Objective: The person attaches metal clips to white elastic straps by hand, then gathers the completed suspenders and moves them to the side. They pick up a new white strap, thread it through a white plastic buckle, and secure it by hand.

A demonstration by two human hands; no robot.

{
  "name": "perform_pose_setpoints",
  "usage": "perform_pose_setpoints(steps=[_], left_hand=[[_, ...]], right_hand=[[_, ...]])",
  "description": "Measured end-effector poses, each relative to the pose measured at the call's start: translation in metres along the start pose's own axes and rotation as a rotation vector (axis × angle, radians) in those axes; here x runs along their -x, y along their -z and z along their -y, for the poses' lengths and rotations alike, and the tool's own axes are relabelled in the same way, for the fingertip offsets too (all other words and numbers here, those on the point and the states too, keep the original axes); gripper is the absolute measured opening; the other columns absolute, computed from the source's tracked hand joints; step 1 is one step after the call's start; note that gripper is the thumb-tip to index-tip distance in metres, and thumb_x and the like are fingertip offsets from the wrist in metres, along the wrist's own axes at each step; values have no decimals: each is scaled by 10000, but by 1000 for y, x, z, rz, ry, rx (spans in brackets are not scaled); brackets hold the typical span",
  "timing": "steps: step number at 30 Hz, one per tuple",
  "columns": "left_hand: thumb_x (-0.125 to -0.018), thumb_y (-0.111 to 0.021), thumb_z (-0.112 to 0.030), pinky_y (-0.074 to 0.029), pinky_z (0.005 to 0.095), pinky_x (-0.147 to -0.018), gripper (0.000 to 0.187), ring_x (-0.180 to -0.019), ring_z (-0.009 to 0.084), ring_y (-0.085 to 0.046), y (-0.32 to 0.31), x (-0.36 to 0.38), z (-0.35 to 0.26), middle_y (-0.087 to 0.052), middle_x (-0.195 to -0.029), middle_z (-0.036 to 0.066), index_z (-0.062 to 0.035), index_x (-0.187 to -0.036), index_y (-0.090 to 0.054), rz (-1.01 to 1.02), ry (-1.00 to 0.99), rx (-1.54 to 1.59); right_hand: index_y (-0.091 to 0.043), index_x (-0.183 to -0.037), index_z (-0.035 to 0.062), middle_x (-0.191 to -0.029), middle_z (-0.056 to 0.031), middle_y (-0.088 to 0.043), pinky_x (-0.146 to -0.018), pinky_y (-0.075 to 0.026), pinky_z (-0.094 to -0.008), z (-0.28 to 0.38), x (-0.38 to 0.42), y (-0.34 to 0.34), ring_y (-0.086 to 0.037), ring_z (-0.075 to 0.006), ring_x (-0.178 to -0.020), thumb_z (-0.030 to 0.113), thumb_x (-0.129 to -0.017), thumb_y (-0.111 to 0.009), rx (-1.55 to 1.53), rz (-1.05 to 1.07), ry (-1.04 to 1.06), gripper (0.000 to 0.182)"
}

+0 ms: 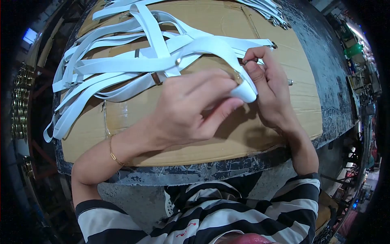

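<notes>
My left hand (pixel 199 105) is closed on a white strap (pixel 221 46), its end folded over into a loop beside the thumb and fingertips. Close by on the right, my right hand (pixel 270 87) pinches a small dark metal piece (pixel 251 61) between thumb and curled forefinger. Its exact kind is too small to make out. The folded strap passes between the two hands, and my right palm partly hides it. A pile of white straps (pixel 118 61) with metal buckles and sliders spreads out to the left, joined or overlapping with the held one.
Flat cardboard (pixel 284 142) covers much of a dark, scuffed table (pixel 333 93). More white straps with metal ends (pixel 272 16) lie at the far edge. A small metal piece (pixel 290 82) lies right of my right hand. Gold-coloured parts (pixel 22 101) hang at the far left.
</notes>
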State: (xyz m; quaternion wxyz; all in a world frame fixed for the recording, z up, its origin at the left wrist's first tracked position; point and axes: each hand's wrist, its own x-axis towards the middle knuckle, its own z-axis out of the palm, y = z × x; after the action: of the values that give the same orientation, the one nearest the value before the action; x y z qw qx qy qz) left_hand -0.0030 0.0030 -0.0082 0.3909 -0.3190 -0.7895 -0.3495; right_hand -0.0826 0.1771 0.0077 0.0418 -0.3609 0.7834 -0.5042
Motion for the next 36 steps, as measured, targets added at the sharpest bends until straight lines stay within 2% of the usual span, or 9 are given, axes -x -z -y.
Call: perform_pose_setpoints(steps=[2, 7, 10, 14, 19, 27, 29, 32, 36], left_hand=[[-717, -734, -100, -387, 225, -445, 384, -528, 158, -529, 5, 0, -8, -592, -746, 80, 22, -1019, -532, -3, 277, 116], [-632, -763, -100, -410, 329, -561, 476, -652, 237, -522, 9, -2, -8, -557, -821, 93, -8, -1033, -522, 164, -51, -194], [-574, -722, -41, -436, 347, -595, 425, -679, 256, -535, 10, -8, -4, -559, -868, 114, -18, -980, -597, 44, -102, -309], [-589, -669, 18, -458, 276, -622, 383, -720, 212, -558, 15, -16, 11, -569, -917, 105, -28, -969, -652, 10, 90, -216], [-724, -647, 16, -364, 192, -465, 227, -531, 70, -482, 12, -11, 6, -579, -736, 58, -1, -950, -665, 64, 300, -77], [-686, -666, -59, -391, 278, -478, 163, -518, 175, -516, 10, -7, 4, -569, -642, 82, -1, -838, -656, 47, 308, -115], [-660, -676, -109, -413, 326, -499, 160, -526, 236, -545, 9, -4, 6, -574, -650, 90, -23, -793, -651, 19, 285, -143], [-641, -678, -130, -412, 348, -541, 154, -555, 250, -546, 10, -6, 3, -557, -625, 88, -36, -748, -621, 125, 160, -314], [-622, -691, -109, -421, 397, -553, 215, -624, 299, -539, 7, -4, -1, -550, -653, 111, -21, -799, -607, 355, 201, -345]], right_hand=[[-493, -947, 10, -604, -27, -462, -493, -341, -256, 0, -1, 2, -439, -80, -549, 209, -949, -464, -43, -17, -16, 201], [-532, -915, 39, -606, 28, -454, -463, -308, -232, 2, -8, 17, -399, -48, -529, 322, -935, -482, -263, 92, -348, 289], [-543, -902, 44, -595, 27, -441, -453, -316, -225, 4, -10, 23, -404, -48, -521, 308, -928, -484, -119, 151, -443, 272], [-555, -888, 50, -589, 31, -430, -444, -317, -224, -11, -12, 28, -409, -52, -503, 289, -920, -485, 48, 336, -357, 251], [-560, -880, 47, -564, 35, -420, -419, -315, -230, -5, -12, 34, -406, -60, -468, 298, -908, -504, 4, 412, -490, 259], [-568, -891, 28, -556, 22, -430, -447, -336, -249, -4, -14, 31, -426, -70, -493, 292, -903, -514, 21, 432, -506, 270], [-580, -885, -7, -592, -43, -513, -500, -394, -289, -10, -14, 28, -489, -132, -529, 224, -872, -554, 195, 322, -216, 233], [-559, -887, -13, -661, -23, -549, -526, -429, -241, -17, -14, 20, -525, -79, -594, 122, -877, -546, 285, 176, -30, 137], [-606, -864, -34, -807, -110, -628, -640, -486, -286, -1, -13, 19, -610, -174, -687, 11, -784, -616, 308, 0, 259, 93]])
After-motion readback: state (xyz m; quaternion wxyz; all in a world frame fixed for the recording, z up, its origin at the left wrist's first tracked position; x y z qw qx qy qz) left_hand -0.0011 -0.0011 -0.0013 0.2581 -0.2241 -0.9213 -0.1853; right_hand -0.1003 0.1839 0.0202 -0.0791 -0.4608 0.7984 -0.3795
